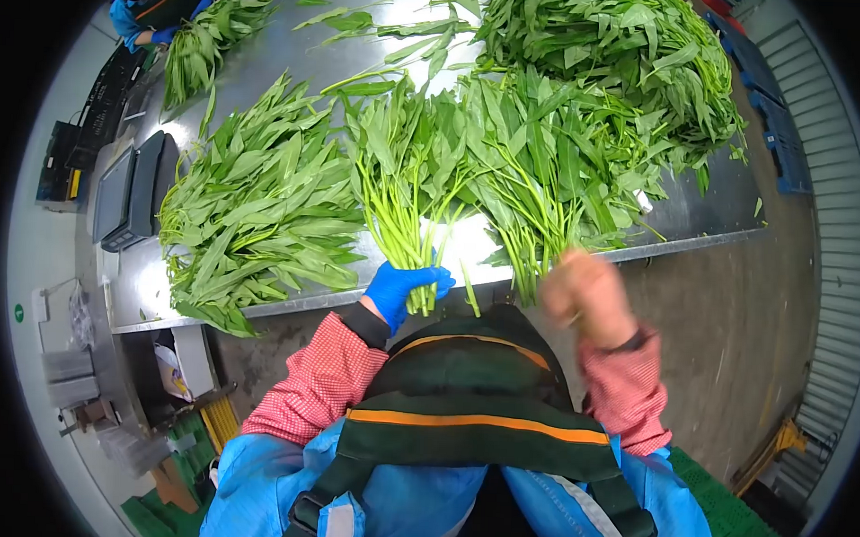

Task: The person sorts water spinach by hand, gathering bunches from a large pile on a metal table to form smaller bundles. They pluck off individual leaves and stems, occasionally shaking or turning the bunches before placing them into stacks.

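Note:
My left hand (pixel 406 288), in a blue glove, is closed around the lower stems of a bunch of water spinach (pixel 405 182). Its leafy tops point away from me, over the metal table. My right hand (pixel 588 295), without a glove, is smeared by motion, so its fingers cannot be made out. It is nearest to the stem ends of another lot of water spinach (pixel 536 206), which hang slightly over the table's front edge. One loose stem (pixel 469 287) lies between the two lots.
A heap of water spinach (pixel 262 196) covers the left of the metal table (pixel 301 307), with a larger pile (pixel 627 58) at the back right. A dark scale (pixel 130 192) stands at the left edge. Across the table, another person's blue-gloved hands (pixel 163 36) hold a bunch.

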`<state>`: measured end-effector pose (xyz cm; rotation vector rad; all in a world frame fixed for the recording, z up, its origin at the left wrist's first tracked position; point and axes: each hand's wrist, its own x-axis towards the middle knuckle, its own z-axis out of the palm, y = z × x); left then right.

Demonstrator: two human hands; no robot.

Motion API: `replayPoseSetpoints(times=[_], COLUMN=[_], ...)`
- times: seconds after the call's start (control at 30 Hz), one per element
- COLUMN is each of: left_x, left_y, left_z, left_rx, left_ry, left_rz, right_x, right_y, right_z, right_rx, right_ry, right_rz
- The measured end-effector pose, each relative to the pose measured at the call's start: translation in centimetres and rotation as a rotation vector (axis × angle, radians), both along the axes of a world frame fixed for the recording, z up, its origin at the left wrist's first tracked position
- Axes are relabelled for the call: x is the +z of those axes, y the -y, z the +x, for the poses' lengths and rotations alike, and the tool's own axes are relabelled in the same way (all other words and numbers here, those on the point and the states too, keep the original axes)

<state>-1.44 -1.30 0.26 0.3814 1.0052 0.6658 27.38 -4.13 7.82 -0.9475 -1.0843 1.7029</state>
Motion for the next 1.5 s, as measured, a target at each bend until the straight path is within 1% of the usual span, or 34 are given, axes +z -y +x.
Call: replayPoseSetpoints(times=[0.07, 0.1, 0.17, 0.2, 0.23, 0.27, 0.3, 0.37, 0.4, 0.43, 0.53, 0.57, 0.67, 0.7, 0.8, 0.83, 0.9, 0.97, 1.07, 1.1, 1.2, 1.23, 1.33, 1.37, 1.47, 1.5], left_x=[-0.6, -0.6, -0.7, -0.8, -0.7, -0.4, 0.0, 0.6, 1.1, 2.7, 1.9, 0.8, 0.2, 0.6, 1.1, 1.1, 0.8, 1.0, 1.9, 2.0, 1.3, 1.3, 2.7, 3.7, 5.3, 6.1], left_y=[0.1, -0.2, -0.4, -0.3, -0.2, -0.4, -0.4, -0.3, -0.4, -0.4, 0.7, 1.2, 1.5, 1.4, 1.4, 1.3, 1.6, 1.8, 2.1, 2.0, 2.0, 2.0, 1.6, 1.3, 0.0, -0.6], left_z=[-0.8, -0.9, -1.0, -0.9, -0.9, -0.8, -0.6, -0.4, -0.2, -0.1, -0.5, -0.7, -0.3, -0.1, 0.2, 0.3, 0.4, 0.6, 1.9, 2.3, 1.4, 1.4, 0.4, 0.1, -0.1, 0.1], left_rx=[-0.085, -0.1, -0.133, -0.147, -0.135, -0.126, -0.117, -0.057, -0.026, -0.032, -0.033, -0.018, 0.038, 0.027, -0.005, -0.004, 0.004, 0.008, 0.058, 0.079, 0.053, 0.05, -0.06, -0.113, -0.112, -0.117], left_ry=[-0.029, -0.037, -0.051, -0.057, -0.062, -0.07, -0.078, -0.051, -0.034, -0.062, -0.071, -0.069, -0.079, -0.084, -0.096, -0.089, -0.076, 0.055, 0.247, 0.312, 0.15, 0.119, 0.089, 0.054, -0.04, -0.049], left_rz=[0.017, 0.02, 0.018, 0.013, 0.006, 0.002, -0.002, 0.084, 0.128, 0.116, 0.127, 0.074, 0.02, 0.031, 0.026, 0.034, 0.038, -0.006, -0.127, -0.174, -0.138, -0.109, 0.052, 0.153, 0.341, 0.384], right_x=[3.0, 2.4, -0.4, -1.8, -1.7, -2.7, -3.7, -6.9, -7.3, -7.3, -8.0, -8.0, -7.6, -7.9, -8.3, -8.0, -7.2, -7.1, -6.6, -7.1, -7.7, -7.2, -8.4, -8.6, -7.5, -7.9], right_y=[-2.2, -2.1, -1.0, -0.7, -0.5, -0.5, -0.7, -1.1, -1.6, -1.6, -1.9, -1.8, -2.2, -2.4, -3.8, -4.1, -4.3, -4.4, -4.4, -4.5, -4.7, -4.6, -5.5, -5.5, -4.0, -3.1], right_z=[1.1, 0.7, -1.4, -2.9, -5.0, -6.8, -8.7, -9.8, -9.9, -9.8, -8.8, -8.9, -10.4, -10.6, -10.6, -10.6, -10.4, -10.4, -10.9, -10.9, -10.0, -10.0, -9.4, -9.0, -10.7, -11.6], right_rx=[-0.16, -0.127, -0.042, 0.009, 0.083, 0.155, 0.073, 0.031, 0.01, 0.005, -0.086, -0.115, -0.101, 0.013, 0.029, -0.027, -0.06, -0.1, -0.122, -0.081, 0.001, -0.015, -0.127, -0.092, 0.067, 0.197], right_ry=[0.589, 0.984, 1.752, 1.544, 1.373, 1.321, 1.303, 1.295, 1.293, 1.295, 0.937, 1.036, 1.31, 1.403, 1.368, 1.344, 1.256, 1.163, 1.113, 1.133, 1.2, 1.21, 1.352, 1.282, 1.065, 0.985], right_rz=[-0.14, 0.099, 0.604, 0.545, 0.489, 0.437, 0.469, 0.484, 0.493, 0.434, 0.245, 0.344, 0.528, 0.563, 0.688, 0.692, 0.672, 0.62, 0.62, 0.602, 0.739, 0.741, 0.681, 0.575, 0.667, 0.678])
